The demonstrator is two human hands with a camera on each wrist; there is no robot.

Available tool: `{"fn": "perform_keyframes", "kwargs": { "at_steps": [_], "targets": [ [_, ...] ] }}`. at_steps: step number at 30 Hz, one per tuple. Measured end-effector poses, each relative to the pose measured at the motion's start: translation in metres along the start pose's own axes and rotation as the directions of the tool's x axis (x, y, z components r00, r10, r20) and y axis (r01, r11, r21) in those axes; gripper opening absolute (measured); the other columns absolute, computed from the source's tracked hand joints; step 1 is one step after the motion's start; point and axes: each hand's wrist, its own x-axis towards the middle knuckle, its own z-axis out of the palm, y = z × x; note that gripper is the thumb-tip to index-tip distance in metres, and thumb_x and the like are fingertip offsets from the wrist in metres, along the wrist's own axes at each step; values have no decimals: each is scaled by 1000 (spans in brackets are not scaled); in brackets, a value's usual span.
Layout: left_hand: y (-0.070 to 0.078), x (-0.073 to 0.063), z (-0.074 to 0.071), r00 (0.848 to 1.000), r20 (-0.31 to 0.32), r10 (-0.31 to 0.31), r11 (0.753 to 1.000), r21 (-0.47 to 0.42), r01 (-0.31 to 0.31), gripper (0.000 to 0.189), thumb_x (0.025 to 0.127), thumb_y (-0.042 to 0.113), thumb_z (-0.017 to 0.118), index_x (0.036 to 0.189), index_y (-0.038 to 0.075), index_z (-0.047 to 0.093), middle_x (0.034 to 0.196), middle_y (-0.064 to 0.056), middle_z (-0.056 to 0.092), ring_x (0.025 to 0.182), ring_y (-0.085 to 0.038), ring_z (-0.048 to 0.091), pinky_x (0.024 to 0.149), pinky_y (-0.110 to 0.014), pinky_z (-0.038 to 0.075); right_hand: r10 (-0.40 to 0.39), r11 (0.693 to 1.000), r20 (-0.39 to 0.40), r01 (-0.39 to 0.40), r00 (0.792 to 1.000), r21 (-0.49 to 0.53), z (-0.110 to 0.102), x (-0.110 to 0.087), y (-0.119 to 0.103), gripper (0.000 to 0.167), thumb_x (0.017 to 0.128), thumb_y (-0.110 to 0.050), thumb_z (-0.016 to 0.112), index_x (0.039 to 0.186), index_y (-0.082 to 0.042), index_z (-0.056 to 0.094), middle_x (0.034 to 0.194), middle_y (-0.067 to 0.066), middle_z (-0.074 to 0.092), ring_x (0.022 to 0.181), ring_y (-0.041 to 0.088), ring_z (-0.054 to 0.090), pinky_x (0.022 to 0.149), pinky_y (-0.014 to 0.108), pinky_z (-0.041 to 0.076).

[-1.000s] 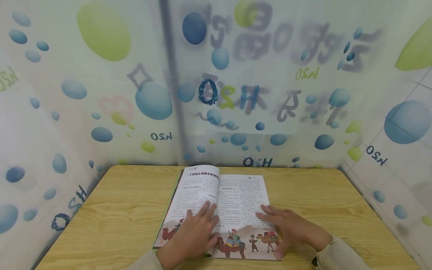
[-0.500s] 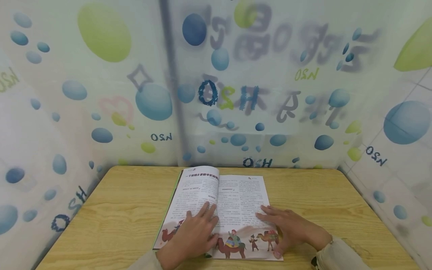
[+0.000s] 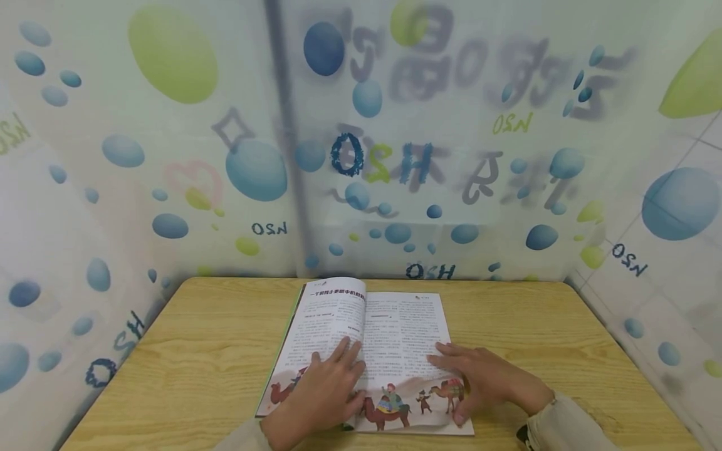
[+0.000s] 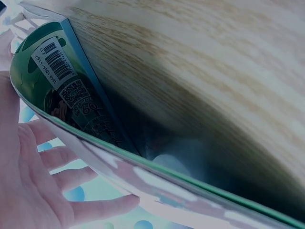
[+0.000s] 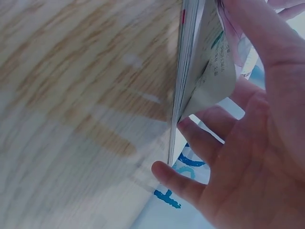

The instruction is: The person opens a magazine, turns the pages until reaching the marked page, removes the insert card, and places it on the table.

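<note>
An open magazine (image 3: pixel 403 338) lies on the table, with illustrated camels along its bottom. Across the lower part of its left page near the fold, my left hand (image 3: pixel 323 388) rests with fingers spread. My right hand (image 3: pixel 493 379) is at the right page's outer edge, fingertips on the paper and thumb by the lower corner. In the right wrist view, a page (image 5: pixel 217 81) bulges up beside the thumb, its loose edge curling above the stack. The left wrist view shows the green back cover (image 4: pixel 52 62) with a barcode, bent up from the wood.
The wooden table (image 3: pixel 192 351) extends on both sides of the magazine. Behind it and at both sides hang pale curtains (image 3: pixel 350 238) printed with blue and green drops and letters. The curtain meets the table's back edge near the magazine's top.
My right thumb has slid slightly up and inward from the lower corner, and the page there has shifted and bulged a little. The left hand stays where it was.
</note>
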Motion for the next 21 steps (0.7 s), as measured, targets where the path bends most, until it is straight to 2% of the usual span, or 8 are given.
{"fn": "perform_keyframes", "kwargs": {
  "at_steps": [3,6,12,16,21],
  "targets": [
    [0,-1,0,1000,-9,-7,1000,-26,7,46,95,47,55,119,11,69,145,-13,51,135,-35,47,78,-66,51,8,1000,-4,-8,1000,-9,-1,1,-2,99,67,-64,80,150,-20,47,156,15,38,139,43,39,101,70,34],
    [0,-1,0,1000,-9,-24,998,-58,23,58,95,59,49,120,10,69,147,-13,50,135,-36,47,79,-66,51,12,1000,-12,-12,1000,-6,-2,2,-2,97,68,-63,79,148,-17,49,154,15,41,137,43,41,102,69,34],
    [2,-2,1,999,11,-45,996,-75,46,89,83,84,40,123,9,67,147,-13,50,136,-36,45,78,-65,52,-10,1000,-61,9,998,-23,-5,5,-1,94,72,-65,75,145,-10,51,147,15,50,133,40,48,102,63,39],
    [4,-3,2,999,23,-44,997,-62,45,100,77,90,40,127,7,65,149,-14,48,137,-37,44,78,-65,52,-45,996,-122,36,992,-80,-7,5,-2,91,76,-68,70,143,-9,52,142,15,54,129,38,51,101,61,42],
    [5,-4,0,998,37,-48,998,-38,49,103,74,92,43,129,7,64,149,-15,47,137,-37,44,79,-64,52,-109,989,-198,85,974,-125,-12,5,-7,89,79,-68,66,144,-9,52,141,16,54,128,38,51,100,61,42]
  ]
}}
